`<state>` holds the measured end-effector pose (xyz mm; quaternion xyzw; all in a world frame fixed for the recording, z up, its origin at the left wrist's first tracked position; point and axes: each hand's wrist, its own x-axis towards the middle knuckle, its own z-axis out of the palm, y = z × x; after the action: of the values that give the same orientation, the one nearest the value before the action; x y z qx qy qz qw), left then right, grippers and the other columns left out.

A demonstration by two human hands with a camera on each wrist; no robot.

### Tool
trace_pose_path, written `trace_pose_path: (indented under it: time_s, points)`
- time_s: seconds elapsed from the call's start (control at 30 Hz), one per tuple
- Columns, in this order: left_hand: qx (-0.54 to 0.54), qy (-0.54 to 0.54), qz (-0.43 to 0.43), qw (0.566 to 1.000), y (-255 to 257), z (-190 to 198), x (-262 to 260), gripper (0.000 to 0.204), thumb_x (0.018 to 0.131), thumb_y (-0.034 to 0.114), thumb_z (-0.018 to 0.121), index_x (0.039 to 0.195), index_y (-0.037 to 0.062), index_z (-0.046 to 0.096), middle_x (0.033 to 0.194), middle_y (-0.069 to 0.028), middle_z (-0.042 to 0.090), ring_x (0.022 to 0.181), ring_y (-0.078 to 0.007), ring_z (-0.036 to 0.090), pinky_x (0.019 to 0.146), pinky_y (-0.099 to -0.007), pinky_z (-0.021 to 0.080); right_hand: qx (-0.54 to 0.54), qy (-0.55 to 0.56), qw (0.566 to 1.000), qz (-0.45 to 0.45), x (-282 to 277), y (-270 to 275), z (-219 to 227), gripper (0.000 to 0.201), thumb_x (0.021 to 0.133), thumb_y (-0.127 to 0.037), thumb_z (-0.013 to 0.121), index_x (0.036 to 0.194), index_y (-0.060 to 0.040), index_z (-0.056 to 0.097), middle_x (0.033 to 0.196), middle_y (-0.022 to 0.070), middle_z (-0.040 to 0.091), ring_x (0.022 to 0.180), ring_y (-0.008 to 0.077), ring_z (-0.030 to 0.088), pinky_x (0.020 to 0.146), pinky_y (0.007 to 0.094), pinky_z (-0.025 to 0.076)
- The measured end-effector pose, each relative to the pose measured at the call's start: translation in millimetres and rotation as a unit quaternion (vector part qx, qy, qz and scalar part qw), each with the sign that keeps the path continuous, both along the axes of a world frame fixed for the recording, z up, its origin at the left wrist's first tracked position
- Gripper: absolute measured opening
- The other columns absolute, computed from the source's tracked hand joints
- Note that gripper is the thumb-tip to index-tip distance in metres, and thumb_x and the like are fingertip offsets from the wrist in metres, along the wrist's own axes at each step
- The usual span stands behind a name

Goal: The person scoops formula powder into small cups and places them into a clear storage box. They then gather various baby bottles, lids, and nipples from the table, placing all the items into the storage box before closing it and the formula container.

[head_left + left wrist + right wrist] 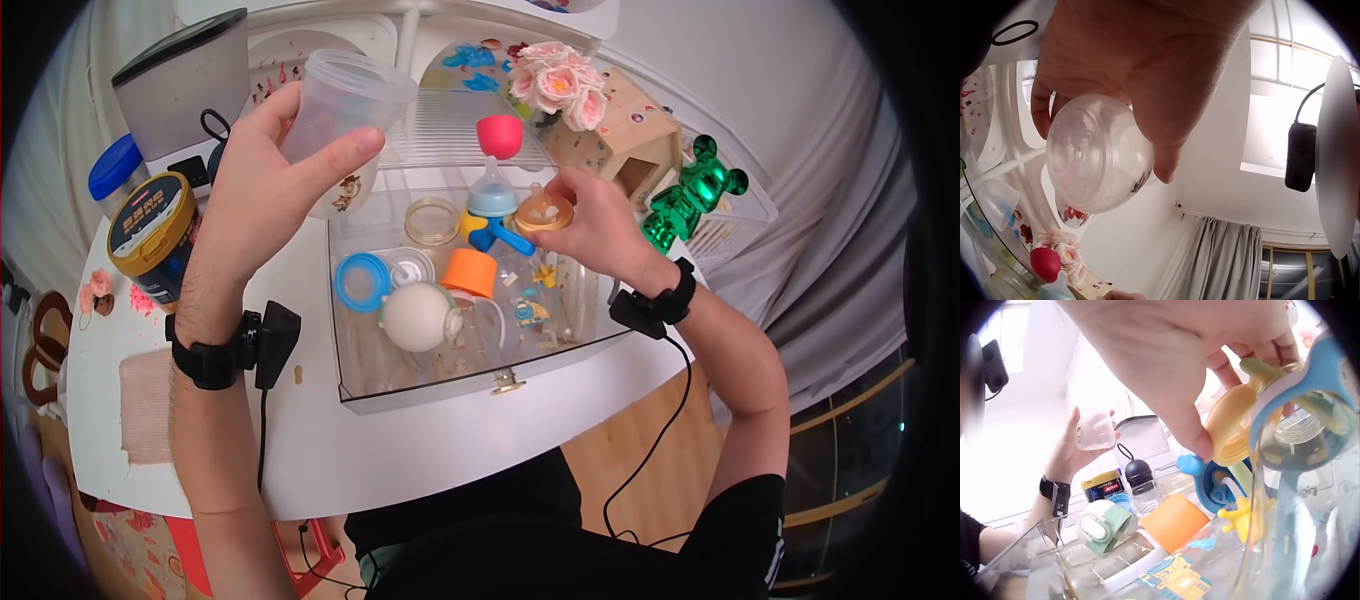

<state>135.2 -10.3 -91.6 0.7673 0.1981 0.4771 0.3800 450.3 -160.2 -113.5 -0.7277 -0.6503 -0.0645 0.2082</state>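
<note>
My left hand grips a clear plastic cup with a small cartoon print, raised above the table's left side; its rounded base faces the camera in the left wrist view. With thumb and fingers, my right hand holds an amber bottle nipple with a yellow collar over the right part of a clear box. Right beside it stands a bottle top with a pale blue collar. An orange cup, a white ball-shaped lid and a blue ring lie further left in the box.
A black tub with a gold lid and a blue-lidded jar stand at left. Behind the box are a red cup-shaped piece, pink roses and a wooden house. A shiny green bear stands at right.
</note>
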Motion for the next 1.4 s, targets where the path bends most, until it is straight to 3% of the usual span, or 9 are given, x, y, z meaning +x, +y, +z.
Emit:
trace_pose_path:
  time_s: [0.13,0.43,0.53,0.63,0.7,1.0,1.2,1.33,1.4]
  points:
    - [-0.003,-0.001,-0.004,1.000,1,0,-1,0.056,0.091,0.037,0.086,0.127,-0.0026,0.069,0.113,-0.0101,0.076,0.103,-0.0150,0.070,0.093,-0.0323,0.056,-0.007,0.000,0.998,0.056,9,1,0,0.053,0.071,-0.022,0.096,0.108,0.0022,0.067,0.102,0.0156,0.070,0.094,0.0283,0.074,0.085,0.0367,0.060]
    - [0.004,-0.001,0.000,1.000,0,2,-2,0.053,0.091,0.035,0.086,0.125,-0.0031,0.070,0.110,-0.0090,0.076,0.101,-0.0139,0.070,0.091,-0.0314,0.056,0.000,0.009,0.999,0.040,-3,-3,3,0.051,0.075,-0.019,0.094,0.109,0.0008,0.062,0.104,0.0157,0.070,0.095,0.0268,0.073,0.085,0.0370,0.058]
    - [0.006,-0.005,-0.005,1.000,1,2,-1,0.052,0.091,0.034,0.086,0.125,-0.0030,0.070,0.110,-0.0087,0.076,0.100,-0.0134,0.070,0.091,-0.0311,0.056,-0.012,0.098,0.995,0.031,-4,-5,6,0.053,0.076,-0.019,0.093,0.113,0.0006,0.061,0.109,0.0167,0.072,0.100,0.0244,0.074,0.088,0.0362,0.058]
    - [0.004,-0.007,-0.009,1.000,3,1,-2,0.051,0.092,0.034,0.085,0.125,-0.0028,0.070,0.111,-0.0083,0.076,0.101,-0.0130,0.069,0.091,-0.0308,0.056,-0.012,0.107,0.992,0.071,-9,-12,14,0.049,0.080,-0.018,0.089,0.114,-0.0008,0.058,0.110,0.0185,0.072,0.105,0.0299,0.074,0.091,0.0381,0.058]
    - [0.001,-0.011,-0.009,1.000,4,-1,-1,0.051,0.093,0.035,0.084,0.125,-0.0026,0.070,0.112,-0.0080,0.076,0.101,-0.0128,0.069,0.092,-0.0306,0.055,-0.002,0.107,0.989,0.102,-2,-12,9,0.050,0.081,-0.017,0.089,0.118,-0.0012,0.059,0.112,0.0175,0.072,0.107,0.0288,0.074,0.093,0.0377,0.058]
    - [-0.114,-0.008,-0.055,0.992,12,-5,-4,0.062,0.104,0.053,0.069,0.133,-0.0020,0.069,0.110,-0.0046,0.072,0.104,-0.0143,0.069,0.097,-0.0291,0.051,0.029,0.108,0.980,0.167,12,-24,19,0.058,0.083,-0.015,0.087,0.133,-0.0029,0.060,0.122,0.0126,0.073,0.116,0.0244,0.072,0.105,0.0377,0.054]
    - [-0.166,-0.040,-0.129,0.977,21,-7,-6,0.056,0.104,0.044,0.069,0.136,-0.0021,0.066,0.118,-0.0074,0.071,0.108,-0.0172,0.070,0.099,-0.0301,0.051,0.085,0.177,0.973,0.124,25,-29,13,0.060,0.084,-0.019,0.089,0.134,-0.0010,0.060,0.120,0.0107,0.073,0.112,0.0199,0.070,0.102,0.0354,0.055]
    - [-0.142,-0.066,-0.165,0.974,21,-11,-5,0.052,0.101,0.034,0.075,0.136,-0.0032,0.064,0.129,-0.0124,0.072,0.114,-0.0195,0.071,0.104,-0.0346,0.052,0.087,0.224,0.967,0.089,31,-32,19,0.055,0.089,-0.020,0.086,0.133,0.0012,0.061,0.119,0.0094,0.072,0.108,0.0141,0.068,0.098,0.0322,0.055]
    - [-0.153,-0.061,-0.167,0.972,22,-12,-7,0.052,0.100,0.033,0.076,0.136,-0.0034,0.064,0.128,-0.0125,0.072,0.115,-0.0196,0.071,0.105,-0.0353,0.052,0.095,0.317,0.939,0.097,33,-31,24,0.049,0.093,-0.020,0.084,0.132,0.0018,0.062,0.118,0.0087,0.072,0.107,0.0126,0.068,0.097,0.0310,0.055]
